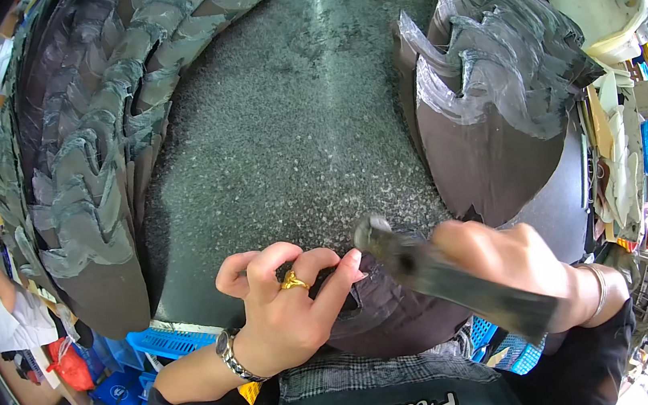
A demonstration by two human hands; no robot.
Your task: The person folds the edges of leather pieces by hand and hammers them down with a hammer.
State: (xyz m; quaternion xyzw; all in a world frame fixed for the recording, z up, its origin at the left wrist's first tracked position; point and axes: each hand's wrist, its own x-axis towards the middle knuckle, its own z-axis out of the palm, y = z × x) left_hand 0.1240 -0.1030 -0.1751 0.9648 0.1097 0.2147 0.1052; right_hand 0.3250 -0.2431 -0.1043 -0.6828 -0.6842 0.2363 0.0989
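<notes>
While the right hand (501,258) clenches a hammer (471,281), the curled left hand (284,304) pinches a dark sheet (408,326).

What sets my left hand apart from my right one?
The left hand touches the dark piece; the right hand grips a hammer-like tool. The left wrist wears a watch, the right a thin band. Both are ungloved.

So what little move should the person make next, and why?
Perhaps ease the left hand back slightly before tapping: the right hand grips a hammer whose head appears very close to the left fingertips, just above the dark piece.
</notes>
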